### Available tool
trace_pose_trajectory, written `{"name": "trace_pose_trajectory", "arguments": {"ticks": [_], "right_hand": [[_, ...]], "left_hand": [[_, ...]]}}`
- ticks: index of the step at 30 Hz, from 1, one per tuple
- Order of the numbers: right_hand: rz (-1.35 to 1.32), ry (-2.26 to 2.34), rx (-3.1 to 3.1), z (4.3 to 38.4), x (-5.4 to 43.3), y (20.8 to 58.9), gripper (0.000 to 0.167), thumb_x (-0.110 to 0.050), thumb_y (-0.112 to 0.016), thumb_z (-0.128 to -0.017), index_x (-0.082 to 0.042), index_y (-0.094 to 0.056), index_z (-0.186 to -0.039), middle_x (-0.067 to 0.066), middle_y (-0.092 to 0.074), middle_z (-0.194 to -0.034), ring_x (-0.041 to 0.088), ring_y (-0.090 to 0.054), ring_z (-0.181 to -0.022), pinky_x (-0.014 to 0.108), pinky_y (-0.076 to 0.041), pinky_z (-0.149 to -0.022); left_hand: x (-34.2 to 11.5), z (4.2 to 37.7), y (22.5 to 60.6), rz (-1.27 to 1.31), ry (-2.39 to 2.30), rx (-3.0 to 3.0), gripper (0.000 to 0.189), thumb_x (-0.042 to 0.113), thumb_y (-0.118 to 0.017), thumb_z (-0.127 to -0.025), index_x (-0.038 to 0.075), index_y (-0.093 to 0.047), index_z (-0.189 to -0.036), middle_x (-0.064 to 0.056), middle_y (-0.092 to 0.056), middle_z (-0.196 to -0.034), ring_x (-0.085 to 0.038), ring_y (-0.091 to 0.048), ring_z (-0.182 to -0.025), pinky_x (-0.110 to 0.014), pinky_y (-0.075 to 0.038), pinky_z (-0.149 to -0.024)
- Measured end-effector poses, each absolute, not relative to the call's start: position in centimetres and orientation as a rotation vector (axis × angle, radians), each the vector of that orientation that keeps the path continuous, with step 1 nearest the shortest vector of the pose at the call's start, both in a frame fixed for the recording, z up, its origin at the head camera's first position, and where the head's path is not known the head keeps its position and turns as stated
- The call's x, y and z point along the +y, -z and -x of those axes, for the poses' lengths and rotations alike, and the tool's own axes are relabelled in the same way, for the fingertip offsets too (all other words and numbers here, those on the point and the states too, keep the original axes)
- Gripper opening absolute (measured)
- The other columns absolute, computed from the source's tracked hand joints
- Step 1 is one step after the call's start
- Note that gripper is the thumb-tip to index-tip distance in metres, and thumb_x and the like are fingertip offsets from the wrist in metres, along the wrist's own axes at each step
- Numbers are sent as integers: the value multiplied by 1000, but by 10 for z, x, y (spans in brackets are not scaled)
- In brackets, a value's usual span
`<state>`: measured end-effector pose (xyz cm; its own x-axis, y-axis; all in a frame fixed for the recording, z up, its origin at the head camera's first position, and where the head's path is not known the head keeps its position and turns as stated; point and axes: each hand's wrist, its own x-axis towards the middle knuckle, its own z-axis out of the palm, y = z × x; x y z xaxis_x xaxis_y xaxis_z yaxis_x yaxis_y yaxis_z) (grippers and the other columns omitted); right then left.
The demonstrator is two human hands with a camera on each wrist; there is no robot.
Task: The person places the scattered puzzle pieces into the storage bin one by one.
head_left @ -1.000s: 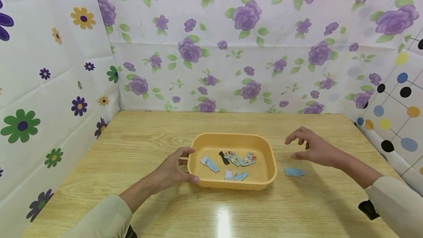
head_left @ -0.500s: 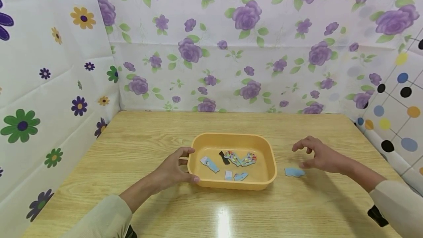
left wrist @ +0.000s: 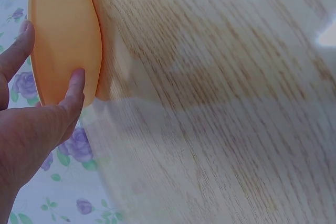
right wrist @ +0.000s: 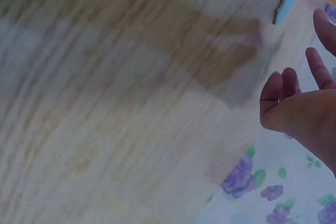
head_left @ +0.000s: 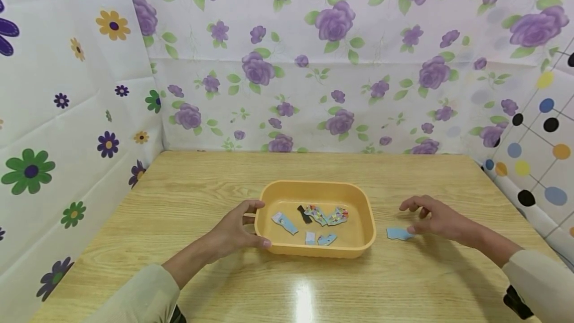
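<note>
A yellow plastic tray sits on the wooden table, with several flat jigsaw-like pieces lying inside it. My left hand holds the tray's left end, thumb at the front corner and fingers at the back. In the left wrist view its fingertips touch the tray's side. A light blue piece with a wavy edge lies on the table just right of the tray. My right hand hovers above and right of that piece, fingers bent loosely with nothing between them. The right wrist view shows the blue piece apart from the fingers.
Inside the tray are a long blue piece, a black strip, two colourful patterned pieces and small blue ones. Flower-printed sheets hang behind and beside the table.
My right hand has come down and slightly to the right, closer to the blue piece on the table. The left hand and the tray have stayed where they were.
</note>
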<state>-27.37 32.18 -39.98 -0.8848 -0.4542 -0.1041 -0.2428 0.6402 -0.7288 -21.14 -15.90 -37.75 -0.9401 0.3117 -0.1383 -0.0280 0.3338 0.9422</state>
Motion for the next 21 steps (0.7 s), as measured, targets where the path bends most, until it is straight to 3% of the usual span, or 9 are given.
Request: {"name": "trace_pose_trajectory", "arguments": {"ticks": [8,17,21], "right_hand": [[570,1101,2577,271,318,415,49,-23,-78,-82,-7,-57,-123,17,-47,-119,27,-39,-95,30,-40,-75],[581,1114,2568,266,318,422,50,-23,-79,-81,-7,-58,-123,16,-42,-126,27,-35,-99,25,-40,-79],[555,1135,2578,267,317,427,43,-22,-80,-79,-10,-62,-116,14,-42,-121,26,-35,-96,26,-38,-78]], "left_hand": [[-158,212,379,-247,-1638,2307,93,11,-88,-68,3,-35,-144,-18,-39,-140,-39,-42,-129,-33,-56,-85],[-159,211,378,-270,-1636,2305,92,11,-87,-70,3,-34,-144,-19,-37,-141,-40,-42,-129,-34,-56,-85],[-159,211,378,-262,-1637,2308,91,10,-87,-70,3,-34,-144,-19,-38,-140,-40,-42,-129,-34,-56,-85]]}}
